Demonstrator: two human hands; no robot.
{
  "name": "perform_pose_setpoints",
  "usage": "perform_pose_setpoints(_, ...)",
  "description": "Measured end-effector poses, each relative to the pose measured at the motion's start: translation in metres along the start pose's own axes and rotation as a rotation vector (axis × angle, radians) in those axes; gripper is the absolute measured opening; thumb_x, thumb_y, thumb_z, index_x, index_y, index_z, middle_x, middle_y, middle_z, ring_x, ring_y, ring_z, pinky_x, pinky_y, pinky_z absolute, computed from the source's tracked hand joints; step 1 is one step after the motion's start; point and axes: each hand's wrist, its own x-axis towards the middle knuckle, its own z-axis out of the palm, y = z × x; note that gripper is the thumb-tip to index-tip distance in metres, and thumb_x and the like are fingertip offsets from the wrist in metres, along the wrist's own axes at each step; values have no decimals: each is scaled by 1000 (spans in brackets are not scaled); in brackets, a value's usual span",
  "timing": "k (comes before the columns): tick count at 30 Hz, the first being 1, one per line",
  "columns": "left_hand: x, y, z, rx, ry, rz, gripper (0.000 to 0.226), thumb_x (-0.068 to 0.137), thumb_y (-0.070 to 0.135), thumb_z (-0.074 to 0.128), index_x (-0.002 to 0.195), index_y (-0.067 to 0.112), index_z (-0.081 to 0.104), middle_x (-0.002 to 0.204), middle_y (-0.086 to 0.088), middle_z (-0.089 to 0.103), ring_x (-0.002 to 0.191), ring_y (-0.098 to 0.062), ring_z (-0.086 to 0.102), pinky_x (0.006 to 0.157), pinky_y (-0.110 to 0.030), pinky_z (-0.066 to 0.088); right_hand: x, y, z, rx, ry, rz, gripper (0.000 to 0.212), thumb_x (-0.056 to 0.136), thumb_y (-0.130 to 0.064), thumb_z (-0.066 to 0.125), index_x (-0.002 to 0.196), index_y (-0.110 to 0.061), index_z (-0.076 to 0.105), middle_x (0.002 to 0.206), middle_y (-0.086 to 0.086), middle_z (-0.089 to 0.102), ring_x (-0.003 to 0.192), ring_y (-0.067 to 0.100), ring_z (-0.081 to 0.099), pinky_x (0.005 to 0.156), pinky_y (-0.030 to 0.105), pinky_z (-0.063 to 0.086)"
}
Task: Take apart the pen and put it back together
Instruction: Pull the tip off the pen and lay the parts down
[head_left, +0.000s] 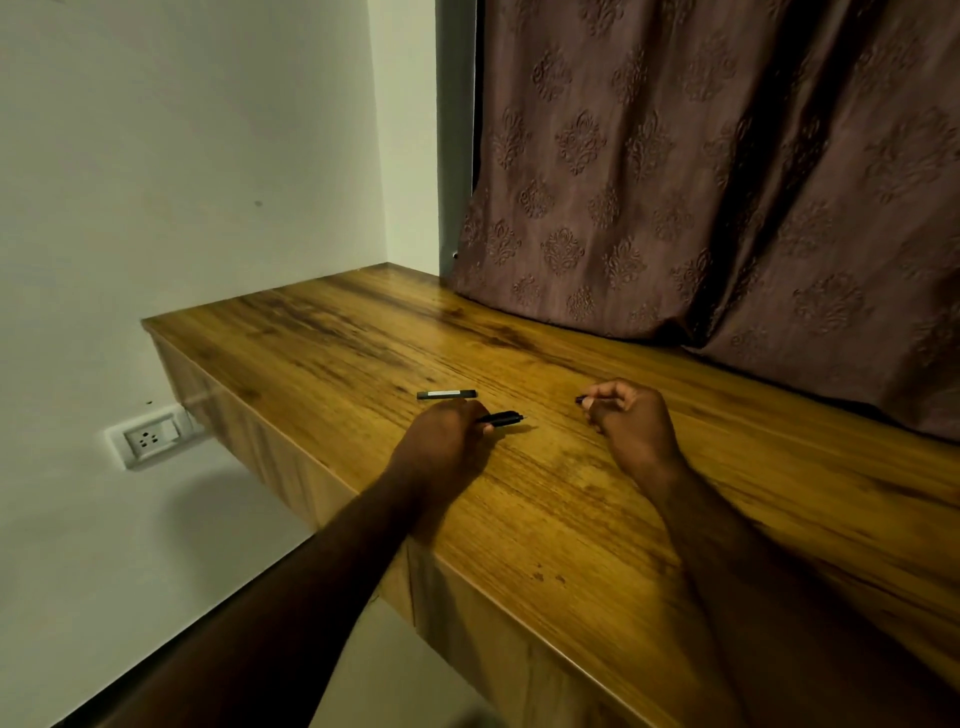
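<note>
Head cam: L hand (441, 434) fingers pinch pen body (503, 418); R hand (628, 413) grips small piece (582, 399); cap (447, 394) lies behind.

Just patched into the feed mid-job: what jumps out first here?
Two bare hands rest on a wooden desk: the left hand holds a black pen section, tip pointing right, and the right hand pinches a small dark part I can't identify. A loose dark pen piece lies on the desk just beyond the left hand. A patterned brown curtain hangs behind, at right.
</note>
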Motion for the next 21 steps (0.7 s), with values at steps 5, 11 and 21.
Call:
perform_pose_setpoints(5, 0, 2, 0, -38, -10, -13, 30, 91, 34, 47, 84, 11, 66, 75, -8, 65, 63, -21, 58, 55, -22, 30, -3, -2, 6, -281, 15, -118, 17, 83, 0, 61, 86, -11, 74, 84, 2, 71, 76, 13, 64, 69, 20, 45)
perform_pose_setpoints(11, 0, -2, 4, -13, -32, -9, 32, 92, 39, 46, 91, 13, 66, 78, -9, 64, 65, -23, 58, 55, -27, 39, -3, -2, 13, -591, -53, -186, 18, 84, -6, 56, 87, -11, 73, 99, 6, 70, 92, 23, 64, 85, 34, 52)
perform_pose_setpoints(21, 1, 0, 3, -13, -28, -7, 37, 91, 41, 45, 93, 12, 67, 80, -12, 65, 70, -29, 61, 58, -34, 45, 5, -3, 21, -603, -95, -171, 28, 85, -5, 56, 110, -16, 65, 102, 8, 69, 94, 25, 63, 82, 33, 52)
